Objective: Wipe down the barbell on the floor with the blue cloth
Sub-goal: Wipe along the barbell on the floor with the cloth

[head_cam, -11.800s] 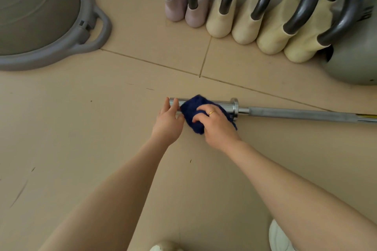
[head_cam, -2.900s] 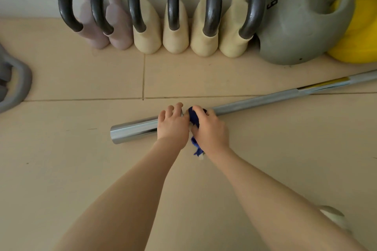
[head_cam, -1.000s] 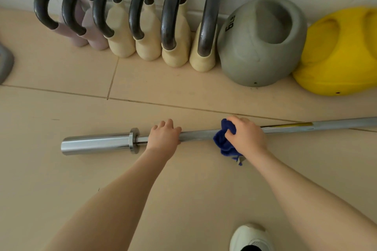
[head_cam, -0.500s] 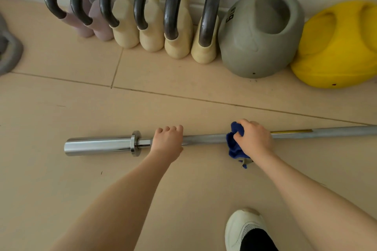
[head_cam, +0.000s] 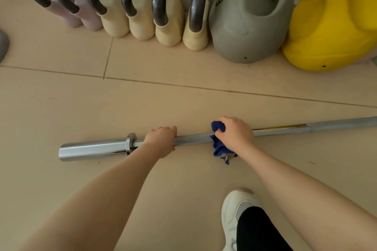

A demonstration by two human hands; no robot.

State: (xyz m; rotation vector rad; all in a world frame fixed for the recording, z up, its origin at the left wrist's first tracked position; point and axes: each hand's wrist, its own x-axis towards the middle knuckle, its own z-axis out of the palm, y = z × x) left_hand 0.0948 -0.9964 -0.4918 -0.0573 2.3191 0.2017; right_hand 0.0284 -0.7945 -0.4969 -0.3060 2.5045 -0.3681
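Observation:
A steel barbell lies on the beige tiled floor, running from a chrome sleeve at the left to the right edge of the view. My left hand grips the shaft just right of the collar. Further right, my right hand is wrapped around the shaft with the blue cloth bunched under it; part of the cloth hangs down toward the floor. A yellow band marks the shaft to the right of that hand.
Several kettlebells with black handles line the wall behind the bar, then a grey kettlebell and a yellow one. My white shoe stands on the floor near the bottom, below my right arm.
My right hand slid the cloth from the sleeve and collar rightward along the shaft. My left hand moved from the sleeve to just right of the collar. In the last half second little shifted.

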